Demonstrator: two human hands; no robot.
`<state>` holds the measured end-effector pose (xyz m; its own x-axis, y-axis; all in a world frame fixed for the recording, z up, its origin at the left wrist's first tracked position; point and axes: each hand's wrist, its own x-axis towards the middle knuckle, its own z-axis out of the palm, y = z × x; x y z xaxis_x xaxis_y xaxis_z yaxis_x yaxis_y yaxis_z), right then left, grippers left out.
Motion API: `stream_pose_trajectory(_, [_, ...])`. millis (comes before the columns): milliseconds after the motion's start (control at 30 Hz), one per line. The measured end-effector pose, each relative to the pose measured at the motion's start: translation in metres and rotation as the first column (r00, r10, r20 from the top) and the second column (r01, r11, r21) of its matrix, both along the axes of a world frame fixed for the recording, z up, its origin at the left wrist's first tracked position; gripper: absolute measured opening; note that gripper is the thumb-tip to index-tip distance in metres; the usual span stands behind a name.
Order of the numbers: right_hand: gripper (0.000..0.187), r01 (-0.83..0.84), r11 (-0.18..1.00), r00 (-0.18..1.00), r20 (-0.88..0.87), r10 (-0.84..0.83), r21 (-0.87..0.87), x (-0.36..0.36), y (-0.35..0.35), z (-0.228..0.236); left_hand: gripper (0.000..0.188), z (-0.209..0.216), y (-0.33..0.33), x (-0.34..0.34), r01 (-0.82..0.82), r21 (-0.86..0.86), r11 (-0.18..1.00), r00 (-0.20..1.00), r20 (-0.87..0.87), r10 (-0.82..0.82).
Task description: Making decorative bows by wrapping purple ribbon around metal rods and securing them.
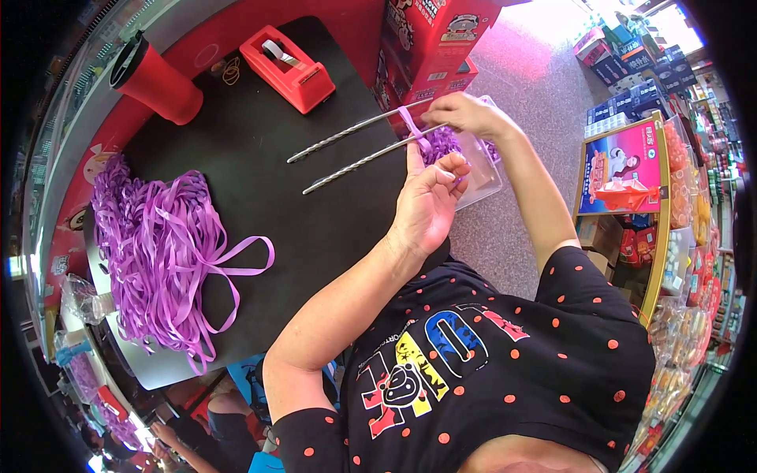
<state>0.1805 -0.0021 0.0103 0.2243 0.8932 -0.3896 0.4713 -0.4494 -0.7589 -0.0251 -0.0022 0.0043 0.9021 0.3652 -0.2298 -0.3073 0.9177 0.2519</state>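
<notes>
Two twisted metal rods stick out side by side over the black table, pointing left. A purple ribbon is looped around both. My left hand is palm up below the rods. Its index finger is stretched against the ribbon at the lower rod, and its other fingers curl loosely. Above the rods' right end, my right hand has its fingers pinched together by the ribbon; they are slightly blurred. Beneath and beside my hands is a clear plastic box with purple ribbon pieces. The rods' right ends are hidden.
A big heap of purple ribbon loops covers the left part of the black table. At the back stand a red tape dispenser, a red tumbler and some rubber bands. Red cartons border the table's far right. Shop shelves line the right.
</notes>
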Motion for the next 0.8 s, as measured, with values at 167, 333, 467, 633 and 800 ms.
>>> stream_pose_trajectory(167, [0.02, -0.234, 0.902, 0.915, 0.396, 0.078, 0.362, -0.021, -0.009, 0.052, 0.086, 0.0, -0.001, 0.001, 0.011, -0.007, 1.0, 1.0, -0.017, -0.011])
stream_pose_trajectory(333, [0.026, -0.706, 0.602, 0.624, 0.73, 0.279, 0.372, -0.045, 0.008, 0.061, 0.086, 0.002, 0.001, -0.001, -0.001, -0.032, 0.999, 0.999, -0.033, 0.0])
stream_pose_trajectory(467, [0.02, -0.779, 0.557, 0.526, 0.783, 0.331, 0.288, -0.041, 0.013, 0.058, 0.088, 0.005, -0.001, 0.0, 0.011, -0.015, 1.0, 1.0, 0.013, -0.01])
stream_pose_trajectory(633, [0.022, -0.786, 0.558, 0.512, 0.786, 0.346, 0.267, -0.027, 0.006, 0.057, 0.079, -0.001, 0.002, -0.001, 0.015, 0.017, 1.0, 0.999, 0.03, -0.016])
stream_pose_trajectory(800, [0.035, -0.732, 0.623, 0.578, 0.736, 0.353, 0.276, -0.013, -0.013, 0.04, 0.076, 0.0, 0.0, 0.0, 0.013, 0.013, 1.0, 1.0, 0.001, -0.013])
